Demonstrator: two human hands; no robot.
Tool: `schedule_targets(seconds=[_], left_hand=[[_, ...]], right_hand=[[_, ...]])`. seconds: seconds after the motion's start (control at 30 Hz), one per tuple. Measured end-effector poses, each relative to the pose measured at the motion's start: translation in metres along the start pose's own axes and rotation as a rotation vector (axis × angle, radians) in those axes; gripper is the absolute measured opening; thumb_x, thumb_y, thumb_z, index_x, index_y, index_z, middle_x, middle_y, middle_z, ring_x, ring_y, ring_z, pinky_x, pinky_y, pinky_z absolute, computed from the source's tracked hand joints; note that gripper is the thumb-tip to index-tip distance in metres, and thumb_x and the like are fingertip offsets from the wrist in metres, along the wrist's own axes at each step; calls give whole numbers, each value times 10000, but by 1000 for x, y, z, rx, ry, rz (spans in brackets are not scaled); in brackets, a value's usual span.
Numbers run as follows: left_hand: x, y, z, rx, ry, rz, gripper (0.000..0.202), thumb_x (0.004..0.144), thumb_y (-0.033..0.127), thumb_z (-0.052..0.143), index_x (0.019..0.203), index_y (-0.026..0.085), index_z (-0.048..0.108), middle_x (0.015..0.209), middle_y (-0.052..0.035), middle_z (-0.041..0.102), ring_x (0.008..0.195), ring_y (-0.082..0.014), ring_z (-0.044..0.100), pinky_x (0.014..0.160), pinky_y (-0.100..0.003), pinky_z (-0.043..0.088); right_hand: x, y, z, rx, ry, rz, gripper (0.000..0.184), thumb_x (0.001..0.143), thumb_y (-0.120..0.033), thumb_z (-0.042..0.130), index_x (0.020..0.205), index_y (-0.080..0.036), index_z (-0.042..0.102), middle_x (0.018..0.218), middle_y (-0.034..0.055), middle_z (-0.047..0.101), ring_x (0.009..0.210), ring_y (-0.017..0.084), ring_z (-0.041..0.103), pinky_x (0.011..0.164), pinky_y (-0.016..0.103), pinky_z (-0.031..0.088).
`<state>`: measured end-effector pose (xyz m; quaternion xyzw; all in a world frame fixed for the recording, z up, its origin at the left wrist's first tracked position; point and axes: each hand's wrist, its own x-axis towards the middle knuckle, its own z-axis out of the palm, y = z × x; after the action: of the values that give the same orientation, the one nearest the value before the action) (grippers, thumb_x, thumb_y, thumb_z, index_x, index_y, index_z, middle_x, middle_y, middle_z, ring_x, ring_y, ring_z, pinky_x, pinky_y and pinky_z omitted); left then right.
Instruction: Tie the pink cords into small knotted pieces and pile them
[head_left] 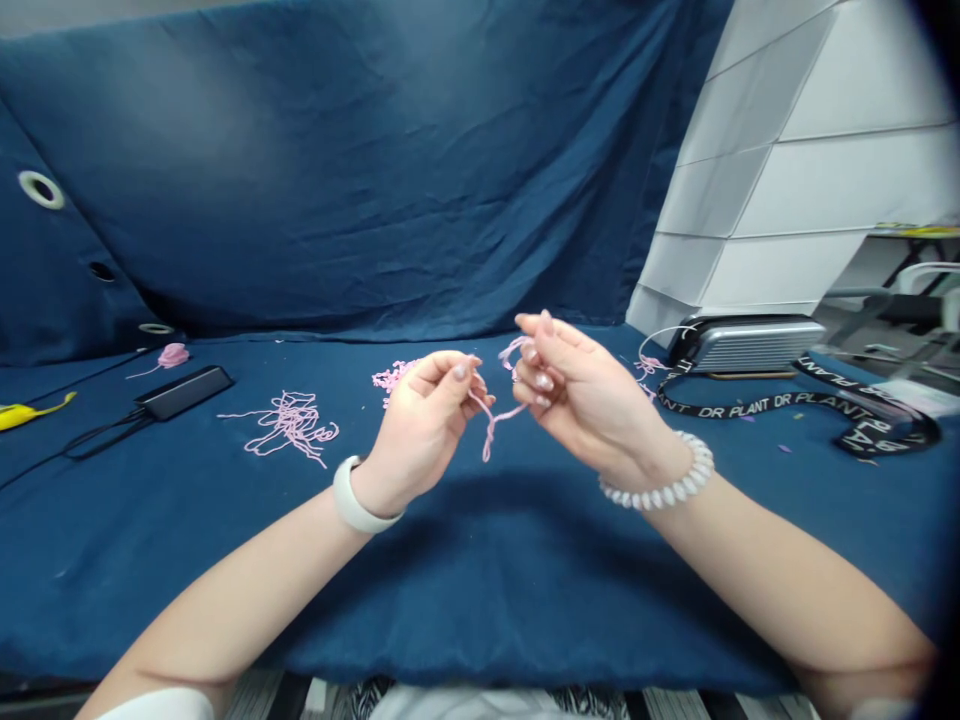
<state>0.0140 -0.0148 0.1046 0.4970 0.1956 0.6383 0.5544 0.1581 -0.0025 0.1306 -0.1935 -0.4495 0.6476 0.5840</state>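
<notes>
Pink yarn strand [486,432] spans the gap between both hands, held up above the blue cloth-covered surface [225,560], near mid-frame. Left hand [424,425] closed, pinching one end of the strand. Right hand [589,395] closed on the other end, with a small loop showing above its fingers. Loose tangled pink yarn [292,425] lies on the surface, left of the left hand. Small pink yarn ball [172,355] sits near the far edge.

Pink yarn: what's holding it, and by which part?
The left hand and right hand each pinch the pink yarn between fingertips, its slack sagging between them.
</notes>
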Motion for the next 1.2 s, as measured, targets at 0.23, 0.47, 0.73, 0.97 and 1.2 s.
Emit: schedule_targets(seconds=[0.23, 0.47, 0.73, 0.97, 1.2], left_hand=[[0, 19, 4, -201, -102, -353, 174, 730, 215, 705, 743, 171, 537, 625, 75, 471, 342, 31, 278, 320, -95, 250], [1, -1, -1, 95, -224, -641, 155, 777, 209, 644, 703, 128, 535, 618, 32, 521, 346, 31, 264, 333, -109, 187], [5, -17, -7, 321, -43, -385, 207, 740, 335, 686, 790, 151, 605, 711, -5, 565, 493, -33, 441, 376, -114, 319], [5, -22, -4, 189, -45, -290, 186, 692, 307, 736, 796, 179, 651, 990, -23, 627, 745, -120, 634, 513, -185, 510], [-2, -16, 3, 124, -93, -248, 119, 708, 264, 731, 720, 176, 652, 812, -12, 674, 834, -146, 657, 742, -251, 539]], right_hand=[[44, -26, -48, -122, 123, -89, 149, 765, -256, 684, 855, -223, 569, 558, -95, 444, 357, -1, 265, 384, 160, 326], [46, -58, -70, -269, 210, -227, 190, 747, -317, 696, 910, -261, 615, 559, -86, 459, 371, 11, 305, 378, 173, 321], [45, -33, -55, -164, 114, -155, 265, 713, -193, 679, 974, -218, 649, 566, -77, 500, 423, 17, 386, 415, 161, 357], [17, 9, -15, -389, -104, -137, 285, 693, -247, 694, 970, -183, 714, 750, 5, 675, 605, 78, 550, 581, 221, 475], [14, 12, -15, -604, -144, -270, 305, 718, -254, 676, 1016, -197, 697, 733, 3, 670, 644, 104, 579, 591, 231, 479]])
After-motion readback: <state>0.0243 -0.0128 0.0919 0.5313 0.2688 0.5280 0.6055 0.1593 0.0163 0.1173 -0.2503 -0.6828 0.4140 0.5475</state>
